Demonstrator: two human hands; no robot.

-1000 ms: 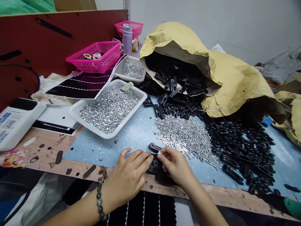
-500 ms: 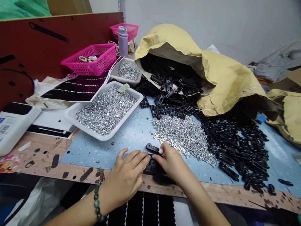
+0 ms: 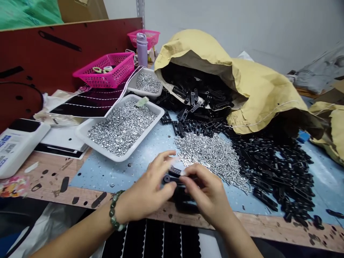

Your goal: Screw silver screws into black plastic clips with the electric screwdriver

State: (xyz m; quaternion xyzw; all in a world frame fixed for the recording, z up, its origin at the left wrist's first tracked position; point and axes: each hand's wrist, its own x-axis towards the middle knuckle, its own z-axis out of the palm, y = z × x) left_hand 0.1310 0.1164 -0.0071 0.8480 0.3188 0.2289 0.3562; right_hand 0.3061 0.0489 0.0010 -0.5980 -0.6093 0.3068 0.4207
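My left hand (image 3: 149, 190), with a green bead bracelet on its wrist, has its thumb and fingers spread at the left of a black perforated piece (image 3: 175, 170). Its fingertips are blurred. My right hand (image 3: 205, 186) pinches the right end of that piece, where something small and white shows at the fingertips. Below both hands a dark block (image 3: 185, 202) lies at the table's front edge, partly covered by them. Just beyond are a heap of silver screws (image 3: 223, 161) and small silver nuts (image 3: 188, 145).
A white tray of silver nuts (image 3: 80, 133) stands left, a smaller tray (image 3: 157, 94) behind it. Black parts (image 3: 276, 172) are piled right. Yellow sacks (image 3: 199, 43) lie at the back, a pink basket (image 3: 118, 77) and purple bottle (image 3: 142, 50) back left.
My left hand has lifted and opened its fingers, which lay flat over the black piece before. My right hand still pinches at its right end. The view has shifted slightly.
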